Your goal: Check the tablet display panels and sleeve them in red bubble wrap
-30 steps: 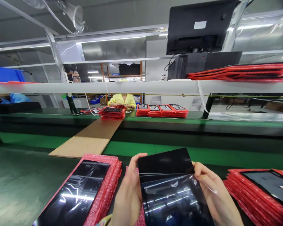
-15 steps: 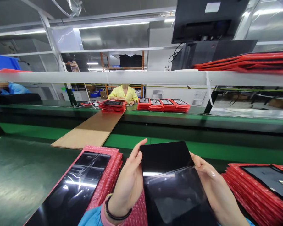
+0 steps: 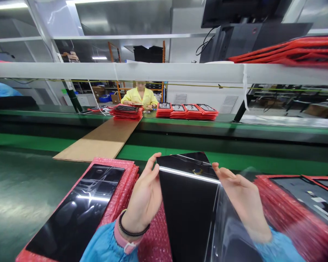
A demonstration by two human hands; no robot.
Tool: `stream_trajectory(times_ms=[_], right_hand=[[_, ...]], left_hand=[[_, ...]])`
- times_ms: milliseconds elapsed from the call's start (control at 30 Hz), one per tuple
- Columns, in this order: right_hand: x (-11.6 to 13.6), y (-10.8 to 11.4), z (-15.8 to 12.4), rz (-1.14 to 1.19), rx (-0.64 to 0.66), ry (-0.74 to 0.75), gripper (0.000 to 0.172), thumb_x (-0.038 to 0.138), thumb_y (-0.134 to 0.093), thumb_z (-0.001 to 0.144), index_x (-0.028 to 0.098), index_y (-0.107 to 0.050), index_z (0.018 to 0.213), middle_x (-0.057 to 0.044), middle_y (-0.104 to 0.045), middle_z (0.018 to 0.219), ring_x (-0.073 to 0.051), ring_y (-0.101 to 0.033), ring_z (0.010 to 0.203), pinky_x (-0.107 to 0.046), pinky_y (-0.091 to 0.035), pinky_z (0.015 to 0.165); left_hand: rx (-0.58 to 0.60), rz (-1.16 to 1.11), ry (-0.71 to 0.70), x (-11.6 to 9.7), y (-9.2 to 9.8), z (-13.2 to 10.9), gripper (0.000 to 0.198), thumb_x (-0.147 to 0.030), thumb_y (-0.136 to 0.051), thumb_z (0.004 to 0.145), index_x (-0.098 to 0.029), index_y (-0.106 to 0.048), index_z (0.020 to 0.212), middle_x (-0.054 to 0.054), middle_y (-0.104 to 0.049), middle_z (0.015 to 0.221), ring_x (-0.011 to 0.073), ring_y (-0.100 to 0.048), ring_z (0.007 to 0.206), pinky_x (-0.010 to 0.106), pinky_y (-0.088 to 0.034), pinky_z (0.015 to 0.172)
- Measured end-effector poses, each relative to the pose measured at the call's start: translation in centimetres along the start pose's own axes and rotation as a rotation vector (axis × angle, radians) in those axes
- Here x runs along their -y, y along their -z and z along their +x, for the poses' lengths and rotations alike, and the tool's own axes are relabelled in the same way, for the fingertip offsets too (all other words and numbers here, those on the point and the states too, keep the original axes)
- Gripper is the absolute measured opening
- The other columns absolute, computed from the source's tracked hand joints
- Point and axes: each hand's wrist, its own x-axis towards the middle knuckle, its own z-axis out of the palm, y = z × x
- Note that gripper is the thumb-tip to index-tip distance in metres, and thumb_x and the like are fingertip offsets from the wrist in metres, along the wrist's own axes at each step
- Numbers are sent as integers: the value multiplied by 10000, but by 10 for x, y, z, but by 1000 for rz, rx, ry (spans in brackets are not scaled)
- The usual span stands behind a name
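My left hand [image 3: 144, 196] grips the left edge of a glossy black panel [image 3: 188, 207], which I hold tilted over a pink bubble-wrap bag [image 3: 155, 243]. My right hand [image 3: 243, 200], smeared by motion, is at the panel's right edge. It holds a clear film [image 3: 229, 229] that stands lifted off the panel's right side. To the left, another black panel [image 3: 79, 211] lies on a stack of red bubble bags [image 3: 125, 182]. To the right is a second red stack with dark panels on top [image 3: 303, 203].
A green conveyor belt [image 3: 30, 189] runs across in front of me, with a brown board [image 3: 104, 140] laid over it. Across the line a person in yellow [image 3: 139, 97] sits behind rows of red packs [image 3: 186, 111]. Red bags [image 3: 289, 51] and a monitor [image 3: 235, 14] sit on the white shelf above.
The film has come further off the panel, pulled down and to the right by my right hand. The panel tipped flatter, and my view dropped a little.
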Motion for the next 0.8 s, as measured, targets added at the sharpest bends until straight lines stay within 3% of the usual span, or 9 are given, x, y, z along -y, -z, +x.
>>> stream_trajectory(times_ms=[167,300,467,667,800], right_hand=[[-1,-1,1,-10,-14,-32,142,119,-489,474,259,-475,464,-44,-604,649,-238,-601,1029,-408,-259,1159],[-2,-2,3,-16,-11,-18,173,111,-488,449,257,-408,405,-8,-490,538,-239,-607,991,-379,-243,1163],[-2,-3,3,-50,35,4,200,99,-544,433,237,-420,357,20,-459,499,-229,-620,882,-365,-233,1164],[-2,-2,2,-112,103,-89,120,100,-597,533,213,-557,525,23,-594,588,-186,-622,685,-372,-406,1047],[-3,-1,3,-118,106,-137,110,120,-558,546,227,-578,562,44,-583,536,-164,-594,540,-363,-534,888]], left_hand=[[-23,2,7,1,1,4,290,-142,-505,886,-238,-602,1141,-17,-575,1149,123,-354,1298,219,-208,1106],[-35,4,-2,1,0,5,291,-123,-492,887,-234,-614,1126,-19,-575,1192,118,-323,1326,224,-203,1115],[-40,11,-4,2,1,6,270,-143,-511,885,-226,-630,1112,-24,-585,1215,119,-327,1331,218,-198,1119],[-51,5,9,0,-1,6,264,-141,-516,882,-198,-630,1113,-16,-575,1272,105,-326,1337,176,-214,1102],[-23,-28,33,5,-7,1,332,-164,-523,874,-234,-589,1191,-13,-578,1293,148,-382,1316,273,-251,1118]])
